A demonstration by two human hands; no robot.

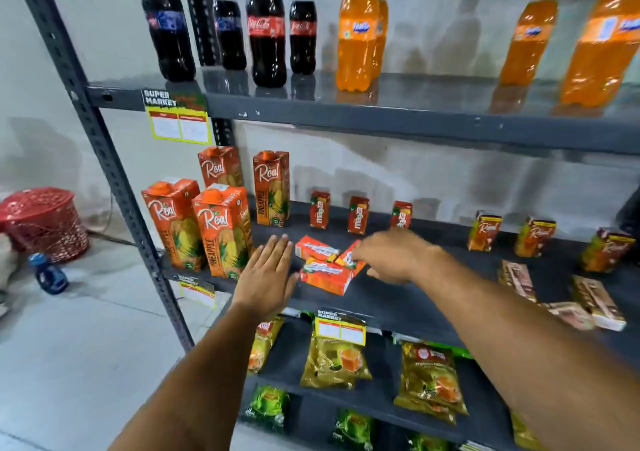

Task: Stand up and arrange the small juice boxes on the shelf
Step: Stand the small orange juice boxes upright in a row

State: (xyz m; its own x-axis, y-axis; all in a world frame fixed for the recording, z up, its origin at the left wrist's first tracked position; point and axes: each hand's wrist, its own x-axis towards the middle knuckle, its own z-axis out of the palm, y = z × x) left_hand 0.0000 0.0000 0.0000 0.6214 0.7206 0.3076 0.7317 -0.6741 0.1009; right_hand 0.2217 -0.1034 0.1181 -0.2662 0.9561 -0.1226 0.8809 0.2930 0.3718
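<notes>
1. Three small orange juice boxes (325, 263) are seen lying flat in a loose pile on the middle shelf (398, 298), near its front edge and toward its left end, just right of the tall cartons (221, 232).
2. Three boxes of the same brand (358, 215) are already stood upright in a row along the back edge of the shelf, behind the pile.
3. The left hand (268, 274) is held open and flat, fingers together, just left of the pile at the front edge; nothing is gripped by it, and contact with the nearest box cannot be told.
4. The right hand (391, 254) is laid over the right side of the pile, fingers curled down onto a tilted box; whether that box is truly gripped cannot be told, as the fingertips are blurred.
5. The step in hand is judged to be the taking up of one fallen box, so the task is taken as partly done.
6. For the next move, one box needs to be pinched by its sides, turned upright and set beside the standing row.
7. More fallen boxes (588, 298) are left near the right end of the shelf.
</notes>
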